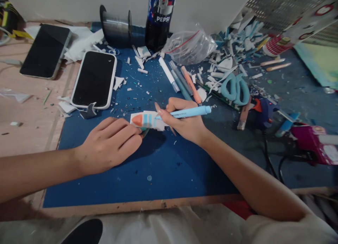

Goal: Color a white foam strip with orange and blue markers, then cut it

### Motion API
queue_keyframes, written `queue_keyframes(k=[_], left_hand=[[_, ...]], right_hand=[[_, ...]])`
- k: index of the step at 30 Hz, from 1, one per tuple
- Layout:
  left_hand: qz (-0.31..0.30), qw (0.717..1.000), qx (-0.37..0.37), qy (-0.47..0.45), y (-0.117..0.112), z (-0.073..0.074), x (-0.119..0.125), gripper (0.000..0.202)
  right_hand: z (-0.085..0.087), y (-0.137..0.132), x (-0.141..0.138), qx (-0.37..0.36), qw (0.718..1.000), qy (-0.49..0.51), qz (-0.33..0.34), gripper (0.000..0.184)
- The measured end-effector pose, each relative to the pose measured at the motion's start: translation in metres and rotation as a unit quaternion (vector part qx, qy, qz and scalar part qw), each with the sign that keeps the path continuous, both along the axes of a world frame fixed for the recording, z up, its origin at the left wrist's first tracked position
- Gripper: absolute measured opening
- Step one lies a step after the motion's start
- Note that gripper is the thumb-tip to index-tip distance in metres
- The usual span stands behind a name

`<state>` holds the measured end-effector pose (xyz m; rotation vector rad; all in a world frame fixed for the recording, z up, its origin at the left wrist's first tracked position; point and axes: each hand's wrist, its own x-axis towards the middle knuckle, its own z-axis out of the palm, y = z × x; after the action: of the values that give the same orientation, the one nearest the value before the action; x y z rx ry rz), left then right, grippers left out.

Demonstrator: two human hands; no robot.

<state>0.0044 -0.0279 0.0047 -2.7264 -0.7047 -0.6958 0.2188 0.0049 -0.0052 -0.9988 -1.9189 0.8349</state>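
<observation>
My left hand [112, 143] is closed on the left end of a small white foam cutout [148, 120], which is coloured with an orange tip and light blue stripes. Its shape resembles a rocket. In my right hand [185, 122] is a light blue acrylic marker [191, 112], held like a pen with its tip at the striped part of the cutout. The fingertips of my left hand are partly hidden behind the cutout and the hand itself. Just beyond my right hand lie an orange marker [191, 85], a white marker [169, 74] and grey-blue ones.
Across the blue mat [126, 187] are white scraps. Two phones, a black one [46, 50] and a white-cased one [94, 78], lie at the left. Behind stand a wire spool [116, 26] and a Pepsi bottle [160, 20]. Scissors [235, 89] and a glue gun [264, 110] lie right.
</observation>
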Motion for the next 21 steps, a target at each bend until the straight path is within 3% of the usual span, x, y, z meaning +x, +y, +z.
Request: queue_keyframes(k=[4,10,16,21], left_hand=[[0.0,1.0,0.004,0.003,0.0004,0.0017,-0.0004,0.025],[-0.006,1.0,0.001,0.002,0.0009,0.0014,0.0007,0.024],[-0.009,1.0,-0.002,0.001,0.0004,0.0012,0.0,0.024],[-0.006,1.0,0.0,-0.001,0.0005,0.0,-0.0003,0.025]], right_hand=[[0.0007,0.0002,0.0003,-0.017,0.999,-0.009,0.038,0.039],[0.0009,0.0009,-0.0009,-0.013,1.0,0.011,-0.008,0.036],[0.001,0.0017,-0.0013,-0.032,0.999,0.024,0.022,0.04],[0.0019,0.0012,-0.0014,-0.031,0.999,0.023,-0.015,0.037]])
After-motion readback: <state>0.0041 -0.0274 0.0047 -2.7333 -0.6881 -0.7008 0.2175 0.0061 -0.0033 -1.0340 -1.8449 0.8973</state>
